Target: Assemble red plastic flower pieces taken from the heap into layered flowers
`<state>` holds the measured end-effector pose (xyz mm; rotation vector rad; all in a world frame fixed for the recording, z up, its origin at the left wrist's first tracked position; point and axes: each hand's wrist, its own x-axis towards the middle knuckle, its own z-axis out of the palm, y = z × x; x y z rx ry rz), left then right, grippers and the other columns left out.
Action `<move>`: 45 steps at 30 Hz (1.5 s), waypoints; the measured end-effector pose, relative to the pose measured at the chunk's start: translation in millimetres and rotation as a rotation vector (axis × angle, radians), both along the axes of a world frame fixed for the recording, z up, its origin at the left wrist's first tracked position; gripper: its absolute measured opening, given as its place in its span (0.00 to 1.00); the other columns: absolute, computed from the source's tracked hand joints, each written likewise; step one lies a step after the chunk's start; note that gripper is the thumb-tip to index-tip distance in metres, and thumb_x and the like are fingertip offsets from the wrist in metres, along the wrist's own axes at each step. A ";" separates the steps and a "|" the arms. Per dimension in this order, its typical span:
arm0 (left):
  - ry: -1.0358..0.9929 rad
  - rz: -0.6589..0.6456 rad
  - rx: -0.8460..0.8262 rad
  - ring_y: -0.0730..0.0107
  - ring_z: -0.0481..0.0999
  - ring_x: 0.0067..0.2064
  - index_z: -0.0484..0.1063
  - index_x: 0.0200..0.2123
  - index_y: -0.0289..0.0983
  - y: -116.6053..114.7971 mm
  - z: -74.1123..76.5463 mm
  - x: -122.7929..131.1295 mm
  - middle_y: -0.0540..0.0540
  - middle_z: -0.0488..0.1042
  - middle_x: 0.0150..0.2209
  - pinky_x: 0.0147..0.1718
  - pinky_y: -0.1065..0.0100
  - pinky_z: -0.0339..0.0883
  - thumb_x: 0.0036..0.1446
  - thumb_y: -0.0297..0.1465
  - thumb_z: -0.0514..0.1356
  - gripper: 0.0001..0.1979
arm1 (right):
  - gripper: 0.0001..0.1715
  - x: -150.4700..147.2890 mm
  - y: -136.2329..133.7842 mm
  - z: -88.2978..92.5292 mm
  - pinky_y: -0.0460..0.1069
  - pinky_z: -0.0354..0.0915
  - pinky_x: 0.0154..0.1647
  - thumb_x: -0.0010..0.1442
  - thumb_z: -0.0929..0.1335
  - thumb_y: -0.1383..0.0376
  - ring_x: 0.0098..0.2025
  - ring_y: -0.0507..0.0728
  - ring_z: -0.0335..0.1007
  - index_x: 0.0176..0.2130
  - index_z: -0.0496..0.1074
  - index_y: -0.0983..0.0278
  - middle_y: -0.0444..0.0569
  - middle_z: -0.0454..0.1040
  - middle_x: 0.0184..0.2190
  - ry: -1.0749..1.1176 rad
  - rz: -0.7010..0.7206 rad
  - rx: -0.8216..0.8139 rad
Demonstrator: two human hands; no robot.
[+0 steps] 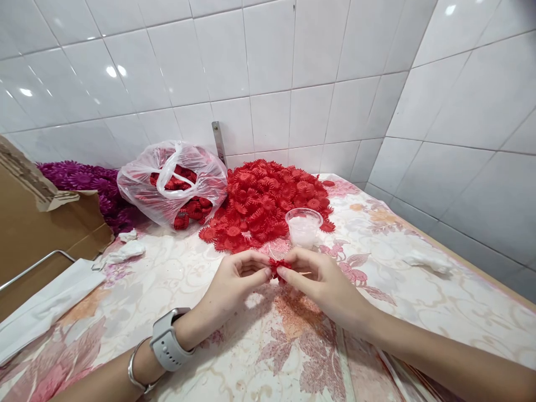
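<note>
Between the fingertips of both hands is a small red artificial flower piece [278, 267], partly hidden by the fingers. My left hand [240, 278], with a grey watch and a bangle at the wrist, pinches its left side. My right hand [316, 279] grips the right side with thumb and fingers. Just beyond the hands stands a clear plastic cup [305, 228] with something whitish inside. Behind it a heap of red artificial flower pieces [268, 198] spreads up to the tiled wall.
A tied clear plastic bag [173, 184] with red pieces sits left of the heap. Purple flower pieces [94, 184] lie behind a cardboard box [50, 229] at far left. Crumpled white scraps [125, 251] rest on the floral tablecloth [188, 363]. A metal strip [218, 139] leans against the wall.
</note>
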<state>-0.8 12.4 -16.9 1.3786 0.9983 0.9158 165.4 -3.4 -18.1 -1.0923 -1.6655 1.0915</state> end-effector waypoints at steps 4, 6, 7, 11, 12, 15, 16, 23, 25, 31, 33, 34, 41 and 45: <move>0.175 0.013 0.181 0.69 0.73 0.31 0.72 0.29 0.36 -4.7 2.6 0.6 0.48 0.75 0.29 0.31 0.70 0.66 0.49 0.28 0.59 0.03 | 0.04 -0.2 -1.0 -0.5 0.46 0.62 0.30 0.53 0.63 0.69 0.30 0.52 0.67 0.29 0.68 0.65 0.44 0.70 0.27 -0.003 0.009 -0.040; 0.287 0.015 0.348 0.69 0.74 0.33 0.73 0.29 0.36 -7.6 3.2 0.4 0.48 0.76 0.30 0.34 0.70 0.66 0.50 0.26 0.57 0.04 | 0.02 0.2 -1.2 -1.1 0.46 0.62 0.29 0.51 0.64 0.69 0.29 0.52 0.66 0.29 0.67 0.65 0.44 0.69 0.27 -0.032 0.016 -0.069; 0.328 0.009 0.419 0.69 0.74 0.33 0.73 0.30 0.37 -8.8 3.0 0.2 0.49 0.76 0.31 0.35 0.70 0.66 0.51 0.26 0.56 0.05 | 0.02 0.4 -1.2 -1.4 0.46 0.61 0.29 0.51 0.65 0.68 0.28 0.52 0.66 0.29 0.67 0.65 0.43 0.69 0.27 -0.048 0.021 -0.079; 0.387 -0.008 0.517 0.70 0.75 0.33 0.73 0.32 0.38 -10.8 0.2 0.0 0.50 0.77 0.32 0.35 0.71 0.66 0.51 0.25 0.56 0.07 | 0.04 0.9 -1.6 -0.7 0.46 0.60 0.27 0.52 0.65 0.66 0.27 0.51 0.65 0.28 0.67 0.65 0.43 0.69 0.25 -0.065 0.066 -0.047; 0.379 -0.002 0.503 0.70 0.75 0.33 0.73 0.32 0.38 -10.6 -0.3 0.0 0.50 0.77 0.32 0.35 0.71 0.66 0.51 0.25 0.56 0.07 | 0.05 1.0 -1.5 -0.1 0.46 0.60 0.27 0.54 0.64 0.66 0.27 0.51 0.65 0.27 0.67 0.65 0.43 0.69 0.25 -0.051 0.083 -0.044; 0.319 0.017 0.401 0.69 0.75 0.33 0.74 0.31 0.37 -8.9 1.5 0.3 0.49 0.77 0.31 0.34 0.70 0.66 0.50 0.25 0.56 0.07 | 0.08 2.0 0.1 1.8 0.45 0.60 0.28 0.55 0.64 0.66 0.28 0.50 0.66 0.27 0.69 0.65 0.44 0.70 0.25 0.013 0.116 -0.086; 0.297 0.026 0.367 0.68 0.75 0.33 0.74 0.31 0.37 -8.1 3.2 0.3 0.48 0.77 0.31 0.34 0.70 0.66 0.49 0.25 0.56 0.07 | 0.08 2.8 1.5 2.3 0.45 0.60 0.28 0.55 0.64 0.65 0.27 0.50 0.66 0.27 0.69 0.65 0.44 0.70 0.25 0.034 0.108 -0.106; 0.180 0.162 0.197 0.70 0.71 0.29 0.73 0.28 0.36 -0.3 11.1 -1.0 0.49 0.75 0.27 0.29 0.70 0.65 0.44 0.27 0.60 0.04 | 0.10 9.6 13.7 2.8 0.45 0.57 0.22 0.53 0.65 0.61 0.19 0.48 0.60 0.25 0.68 0.65 0.40 0.65 0.19 0.116 -0.059 -0.119; 0.150 0.142 0.155 0.72 0.71 0.29 0.73 0.28 0.36 0.3 9.6 -1.0 0.49 0.74 0.27 0.29 0.71 0.65 0.45 0.29 0.61 0.04 | 0.10 8.5 12.9 1.6 0.45 0.57 0.22 0.54 0.65 0.62 0.20 0.48 0.60 0.26 0.68 0.65 0.40 0.65 0.20 0.088 -0.067 -0.072; 0.004 -0.070 0.052 0.68 0.72 0.36 0.70 0.33 0.36 -5.8 2.5 1.7 0.48 0.71 0.33 0.36 0.67 0.68 0.48 0.35 0.61 0.10 | 0.07 1.2 2.0 -1.9 0.45 0.60 0.27 0.55 0.64 0.65 0.27 0.51 0.65 0.28 0.69 0.64 0.44 0.70 0.25 -0.051 0.011 0.063; 0.019 -0.086 0.102 0.69 0.71 0.37 0.69 0.34 0.37 -7.1 0.2 2.6 0.49 0.70 0.34 0.37 0.68 0.66 0.47 0.33 0.63 0.10 | 0.05 0.2 -0.8 -2.0 0.46 0.61 0.28 0.54 0.64 0.67 0.29 0.52 0.66 0.29 0.69 0.64 0.45 0.71 0.27 -0.106 0.028 0.112; 0.030 -0.089 0.122 0.70 0.70 0.37 0.69 0.34 0.36 -7.3 -0.6 2.8 0.49 0.70 0.34 0.37 0.69 0.66 0.48 0.33 0.63 0.09 | 0.05 0.1 -1.7 -1.7 0.46 0.61 0.28 0.54 0.64 0.68 0.29 0.52 0.66 0.29 0.69 0.64 0.45 0.71 0.27 -0.125 0.032 0.130; -0.013 -0.054 -0.026 0.73 0.69 0.31 0.67 0.27 0.36 -5.6 2.5 1.2 0.52 0.68 0.27 0.33 0.70 0.65 0.51 0.35 0.59 0.08 | 0.08 2.8 -3.4 4.9 0.45 0.60 0.26 0.57 0.62 0.65 0.27 0.50 0.64 0.28 0.66 0.63 0.42 0.67 0.25 0.002 -0.061 0.079; 0.030 0.077 0.065 0.74 0.69 0.29 0.66 0.23 0.35 0.3 6.5 -2.2 0.51 0.69 0.25 0.29 0.72 0.63 0.49 0.33 0.60 0.09 | 0.08 9.2 2.4 8.1 0.45 0.60 0.23 0.59 0.61 0.63 0.22 0.49 0.60 0.28 0.62 0.62 0.40 0.64 0.22 0.198 -0.342 0.146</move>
